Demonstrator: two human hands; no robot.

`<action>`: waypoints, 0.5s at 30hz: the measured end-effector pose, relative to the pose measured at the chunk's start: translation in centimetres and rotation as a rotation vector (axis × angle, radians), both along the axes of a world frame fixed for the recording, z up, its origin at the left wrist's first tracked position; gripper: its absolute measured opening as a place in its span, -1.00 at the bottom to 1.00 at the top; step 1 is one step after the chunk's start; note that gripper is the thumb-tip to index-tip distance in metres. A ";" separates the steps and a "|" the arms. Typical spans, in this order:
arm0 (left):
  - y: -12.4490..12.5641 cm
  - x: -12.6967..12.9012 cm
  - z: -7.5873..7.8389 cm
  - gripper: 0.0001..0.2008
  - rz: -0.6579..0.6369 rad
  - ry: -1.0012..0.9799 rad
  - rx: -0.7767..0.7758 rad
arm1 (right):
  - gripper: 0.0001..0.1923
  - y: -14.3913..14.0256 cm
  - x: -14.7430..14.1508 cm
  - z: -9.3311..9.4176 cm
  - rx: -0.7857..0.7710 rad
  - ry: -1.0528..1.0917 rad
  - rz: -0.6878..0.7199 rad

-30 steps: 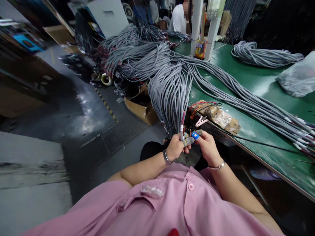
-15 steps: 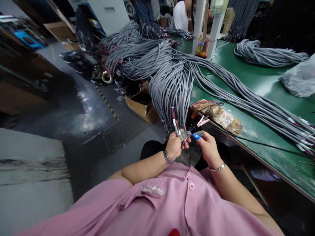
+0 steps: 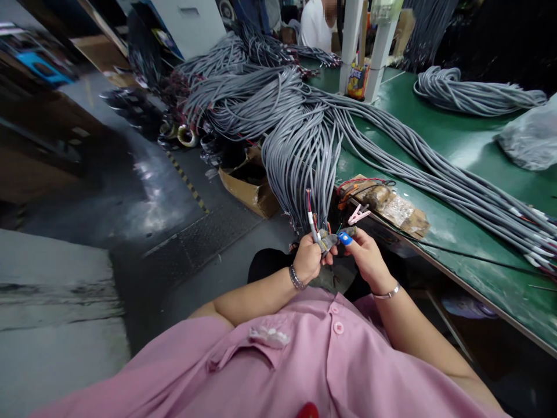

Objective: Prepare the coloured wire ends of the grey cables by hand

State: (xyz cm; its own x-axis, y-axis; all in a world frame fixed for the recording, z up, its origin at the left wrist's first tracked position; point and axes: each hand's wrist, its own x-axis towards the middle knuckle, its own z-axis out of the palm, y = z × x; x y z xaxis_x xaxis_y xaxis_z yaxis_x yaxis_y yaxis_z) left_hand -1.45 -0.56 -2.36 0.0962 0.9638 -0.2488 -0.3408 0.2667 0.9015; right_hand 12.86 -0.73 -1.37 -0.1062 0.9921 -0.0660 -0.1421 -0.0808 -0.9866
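My left hand (image 3: 310,257) is closed round a grey cable (image 3: 314,229); its stripped end points up, with a white band and thin coloured wires. Grey finger covers sit on the thumb and a finger. Close by on the right, my right hand (image 3: 365,255) is pinched, with blue tape on the thumb and a dark cover on a finger. Its fingertips meet near the left fingertips, over some fine coloured wires; what lies between them is too small to make out. Behind the hands hangs a thick bundle of grey cables (image 3: 300,157).
A pink clip (image 3: 358,215) and a taped block (image 3: 391,206) lie at the edge of the green table (image 3: 452,136). More grey cables (image 3: 435,174) run along it. An open cardboard box (image 3: 248,188) stands on the floor. A person in white (image 3: 316,26) is at the back.
My right hand has moved slightly left, closer to the left fingertips. The left hand keeps its hold on the grey cable. The view has shifted a little.
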 end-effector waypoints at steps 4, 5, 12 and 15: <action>-0.1 0.0 -0.4 -0.68 -0.081 0.049 0.043 | -0.79 0.1 -0.4 0.1 -0.022 0.030 -0.046; -0.1 -0.1 -0.4 -0.67 -0.116 0.072 0.054 | -0.80 0.1 -0.5 0.1 -0.017 0.032 -0.051; -0.3 -0.2 -0.2 -0.67 -0.131 0.131 0.062 | -0.80 0.0 -0.5 -0.9 0.109 -0.080 -0.142; -0.2 -0.2 -0.1 -0.66 -0.063 0.078 0.032 | -0.80 0.0 -0.4 -1.4 0.103 -0.084 -0.186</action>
